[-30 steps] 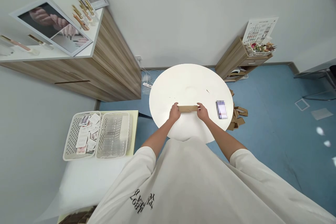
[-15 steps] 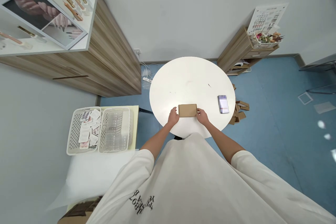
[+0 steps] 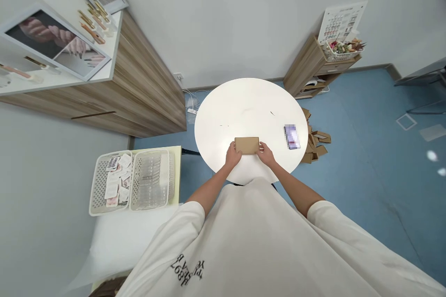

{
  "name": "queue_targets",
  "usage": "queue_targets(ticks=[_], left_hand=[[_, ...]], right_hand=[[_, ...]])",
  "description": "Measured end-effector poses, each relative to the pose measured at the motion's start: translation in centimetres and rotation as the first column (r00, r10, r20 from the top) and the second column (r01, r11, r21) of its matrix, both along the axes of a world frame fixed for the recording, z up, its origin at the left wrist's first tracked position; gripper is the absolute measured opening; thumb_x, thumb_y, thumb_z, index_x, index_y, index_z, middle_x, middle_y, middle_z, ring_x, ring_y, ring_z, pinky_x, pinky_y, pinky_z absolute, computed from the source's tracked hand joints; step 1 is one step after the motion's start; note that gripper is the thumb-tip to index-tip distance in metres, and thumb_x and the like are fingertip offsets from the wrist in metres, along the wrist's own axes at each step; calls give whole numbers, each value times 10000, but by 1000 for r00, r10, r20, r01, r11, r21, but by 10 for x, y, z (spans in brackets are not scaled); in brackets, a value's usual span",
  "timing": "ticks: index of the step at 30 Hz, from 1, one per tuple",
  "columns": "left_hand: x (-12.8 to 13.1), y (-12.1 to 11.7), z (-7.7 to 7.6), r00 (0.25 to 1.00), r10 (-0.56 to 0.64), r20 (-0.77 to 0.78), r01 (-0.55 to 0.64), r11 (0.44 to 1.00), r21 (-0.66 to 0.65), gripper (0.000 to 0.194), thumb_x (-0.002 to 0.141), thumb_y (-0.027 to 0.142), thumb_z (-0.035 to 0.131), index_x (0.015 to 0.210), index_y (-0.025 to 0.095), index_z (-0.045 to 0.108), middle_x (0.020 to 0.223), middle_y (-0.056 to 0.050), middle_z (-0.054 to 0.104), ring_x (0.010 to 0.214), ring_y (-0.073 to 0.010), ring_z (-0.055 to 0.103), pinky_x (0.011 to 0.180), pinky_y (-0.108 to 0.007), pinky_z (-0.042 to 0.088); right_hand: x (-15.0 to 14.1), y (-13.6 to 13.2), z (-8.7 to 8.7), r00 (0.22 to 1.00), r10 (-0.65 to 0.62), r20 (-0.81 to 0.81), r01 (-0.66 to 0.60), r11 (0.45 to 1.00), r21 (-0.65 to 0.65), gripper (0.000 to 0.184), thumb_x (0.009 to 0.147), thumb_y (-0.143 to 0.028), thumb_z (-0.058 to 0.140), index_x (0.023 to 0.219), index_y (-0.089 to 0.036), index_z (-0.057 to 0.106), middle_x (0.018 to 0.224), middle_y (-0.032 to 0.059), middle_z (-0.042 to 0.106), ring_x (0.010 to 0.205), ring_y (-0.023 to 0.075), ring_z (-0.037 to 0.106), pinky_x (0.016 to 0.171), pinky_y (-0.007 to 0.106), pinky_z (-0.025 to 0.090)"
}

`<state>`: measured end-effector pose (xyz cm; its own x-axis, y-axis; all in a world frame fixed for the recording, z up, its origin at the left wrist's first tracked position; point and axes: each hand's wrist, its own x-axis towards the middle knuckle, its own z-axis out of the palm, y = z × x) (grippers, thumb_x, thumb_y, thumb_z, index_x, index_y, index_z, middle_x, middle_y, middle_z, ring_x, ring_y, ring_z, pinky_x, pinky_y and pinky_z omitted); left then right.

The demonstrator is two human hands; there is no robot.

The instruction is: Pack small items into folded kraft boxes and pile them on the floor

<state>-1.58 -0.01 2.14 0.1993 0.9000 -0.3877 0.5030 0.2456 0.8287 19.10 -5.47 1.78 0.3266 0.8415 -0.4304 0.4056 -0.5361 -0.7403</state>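
Note:
A small brown cardboard box (image 3: pixel 247 145), its lid closed, is at the near part of the round white table (image 3: pixel 244 102). My left hand (image 3: pixel 233 154) grips its left end, with the thumb near the front corner. On the opposite end, my right hand (image 3: pixel 265 153) holds the box with curled fingers. Whether the box rests on the tabletop or is lifted slightly, I cannot tell. To the right on the table lies a flat purple and white item (image 3: pixel 291 137), blurred by pixelation.
Several cardboard boxes (image 3: pixel 318 138) lie on the floor right of the table. At left, one white basket (image 3: pixel 99 183) holds small cards and another basket (image 3: pixel 137 176) holds clear plastic pieces. A wooden cabinet (image 3: pixel 146 74) and a small shelf unit (image 3: pixel 306 65) stand along the wall.
Both hands have closed in further on the ends of the box, the thumbs now at its front corners. The camera view has shifted slightly.

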Motion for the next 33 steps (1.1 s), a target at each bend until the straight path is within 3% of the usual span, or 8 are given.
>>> queue_targets(ticks=[8, 17, 26, 33], left_hand=[[62, 2, 30, 999, -42, 8, 41, 992, 123, 621, 773, 141, 583, 1377, 211, 455, 1403, -112, 579, 1204, -253, 609, 963, -371, 512], [181, -20, 48, 986, -162, 43, 152, 971, 186, 628, 802, 149, 578, 1413, 232, 459, 1434, -90, 568, 1228, -246, 596, 1005, -377, 497], [313, -59, 55, 957, -291, 4, 284, 936, 209, 617, 808, 181, 613, 1412, 232, 501, 1431, -92, 576, 1222, -275, 601, 1029, -413, 486], [397, -90, 47, 927, -375, 13, 366, 913, 181, 658, 795, 194, 616, 1438, 178, 479, 1451, -143, 545, 1275, -295, 568, 1047, -430, 479]], right_hand=[[54, -8, 17, 995, -99, -19, 101, 985, 138, 630, 818, -346, 632, 1419, -225, 488, 1363, 101, 628, 1168, 243, 644, 1006, 401, 517], [173, -47, 28, 975, -223, -18, 221, 945, 242, 562, 836, -340, 608, 1379, -212, 540, 1344, 107, 644, 1166, 246, 648, 1004, 401, 525], [301, -108, 37, 935, -354, -1, 341, 901, 267, 578, 837, -348, 590, 1389, -182, 555, 1361, 145, 633, 1174, 264, 643, 1003, 414, 519], [372, -149, 48, 902, -417, 109, 388, 895, 220, 540, 876, -405, 559, 1368, -184, 585, 1305, 144, 661, 1129, 283, 650, 1037, 458, 481]])
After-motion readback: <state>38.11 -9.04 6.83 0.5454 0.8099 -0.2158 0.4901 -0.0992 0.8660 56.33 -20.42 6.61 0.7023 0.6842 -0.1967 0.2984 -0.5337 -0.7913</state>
